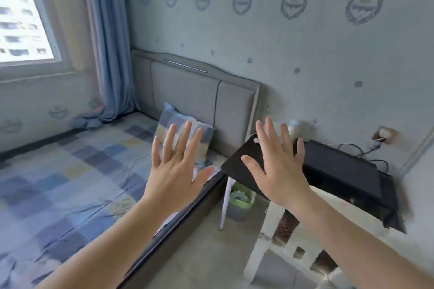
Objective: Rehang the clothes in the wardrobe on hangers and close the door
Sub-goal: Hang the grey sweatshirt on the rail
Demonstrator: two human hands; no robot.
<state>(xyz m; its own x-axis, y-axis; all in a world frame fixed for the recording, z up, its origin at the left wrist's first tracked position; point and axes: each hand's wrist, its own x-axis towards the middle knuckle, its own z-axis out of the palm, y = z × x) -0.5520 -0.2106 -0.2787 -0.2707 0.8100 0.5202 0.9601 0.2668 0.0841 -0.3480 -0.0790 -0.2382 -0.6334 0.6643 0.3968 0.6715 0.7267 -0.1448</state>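
Two hands are in view, the left hand (175, 166) and the right hand (279, 169), each showing five fingers (185, 138). One bed (70, 171) fills the left side, with one checked pillow (168, 117) at its far end and one padded headboard (199, 91) behind that. At the far left are one window (21, 19) and one blue curtain (105, 54). On the right is one black bench (233, 166), with one green bin (239, 203) on the floor by its white leg and one wall socket (385, 135) beyond it. One white-framed piece of furniture (258, 256), too blurred to name, is at the near right. Six crests (293, 7) run in a row along the far wall.
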